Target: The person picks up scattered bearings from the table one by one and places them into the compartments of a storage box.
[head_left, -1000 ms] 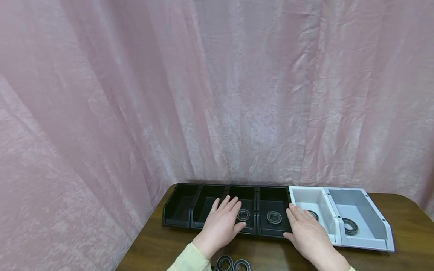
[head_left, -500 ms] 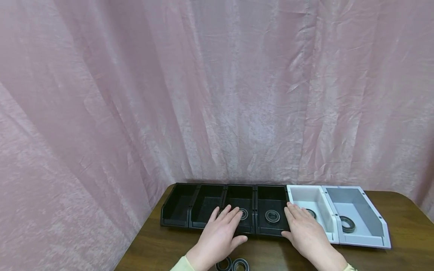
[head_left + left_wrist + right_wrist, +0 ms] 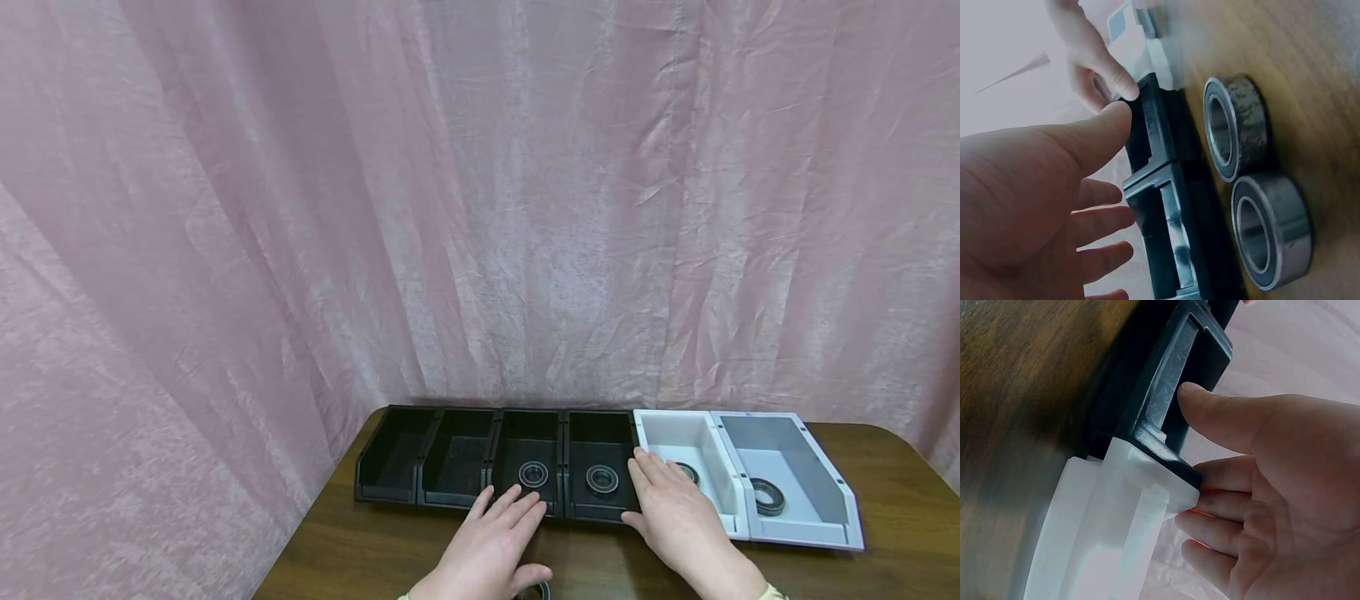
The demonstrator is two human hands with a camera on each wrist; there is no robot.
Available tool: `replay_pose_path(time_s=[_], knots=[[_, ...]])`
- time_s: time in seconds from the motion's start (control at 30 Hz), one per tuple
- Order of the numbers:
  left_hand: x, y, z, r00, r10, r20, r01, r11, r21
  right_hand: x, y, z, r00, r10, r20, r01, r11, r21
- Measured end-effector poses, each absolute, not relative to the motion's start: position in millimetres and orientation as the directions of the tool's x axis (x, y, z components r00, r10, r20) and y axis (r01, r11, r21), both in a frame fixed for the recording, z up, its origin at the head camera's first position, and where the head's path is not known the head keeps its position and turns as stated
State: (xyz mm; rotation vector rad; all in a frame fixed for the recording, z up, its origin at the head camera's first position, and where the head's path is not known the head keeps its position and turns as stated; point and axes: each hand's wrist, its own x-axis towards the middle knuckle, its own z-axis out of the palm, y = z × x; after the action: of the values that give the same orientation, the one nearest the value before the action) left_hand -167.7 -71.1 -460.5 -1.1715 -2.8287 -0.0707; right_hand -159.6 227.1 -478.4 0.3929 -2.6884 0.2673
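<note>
My left hand (image 3: pixel 487 546) hovers with fingers spread over the table, before the third black bin (image 3: pixel 528 433); it holds nothing. In the left wrist view two ball bearings (image 3: pixel 1250 119) lie close together on the wood; the head view shows only part of one bearing (image 3: pixel 545 592) by the left thumb. My right hand (image 3: pixel 678 517) lies with extended fingers over the border of the fourth black bin (image 3: pixel 600 433) and the white bin (image 3: pixel 686 429). Its thumb is at the black bin's front. Bearings sit in both black bins; one in the white bin is partly hidden by the right fingers.
Two more black bins (image 3: pixel 401 442) continue the row leftward. At the right end stands a grey bin (image 3: pixel 783 454) with a bearing (image 3: pixel 780 500) inside. All stand side by side on a brown wooden table (image 3: pixel 322 542), before a pink curtain (image 3: pixel 525 208).
My left hand has drawn back toward me from over the black bins, uncovering the bearing in the third one and covering more of those on the table. The right hand has stayed by the white bin.
</note>
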Motion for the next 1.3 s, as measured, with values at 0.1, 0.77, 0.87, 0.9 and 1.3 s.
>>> replay_pose_path(time_s=[0.1,0.77,0.87,0.9,1.3], knots=[[-167,-71,-464,-0.689,0.720,0.085,0.722,0.691,-0.005,-160,227,-478,-0.882,-0.232,0.410,-0.308,0.943,-0.129],[-159,-83,-487,-0.574,0.818,0.034,0.817,0.575,-0.045,-160,228,-478,-0.878,-0.237,0.416,-0.314,0.941,-0.126],[-159,-83,-488,-0.570,0.821,0.004,0.821,0.570,-0.016,-160,227,-477,-0.879,-0.238,0.413,-0.314,0.941,-0.125],[-159,-84,-489,-0.568,0.823,-0.003,0.823,0.568,-0.011,-160,227,-477,-0.879,-0.238,0.412,-0.313,0.941,-0.126],[-159,-90,-495,-0.592,0.805,-0.047,0.804,0.594,0.030,-159,228,-478,-0.873,-0.240,0.425,-0.318,0.940,-0.122]])
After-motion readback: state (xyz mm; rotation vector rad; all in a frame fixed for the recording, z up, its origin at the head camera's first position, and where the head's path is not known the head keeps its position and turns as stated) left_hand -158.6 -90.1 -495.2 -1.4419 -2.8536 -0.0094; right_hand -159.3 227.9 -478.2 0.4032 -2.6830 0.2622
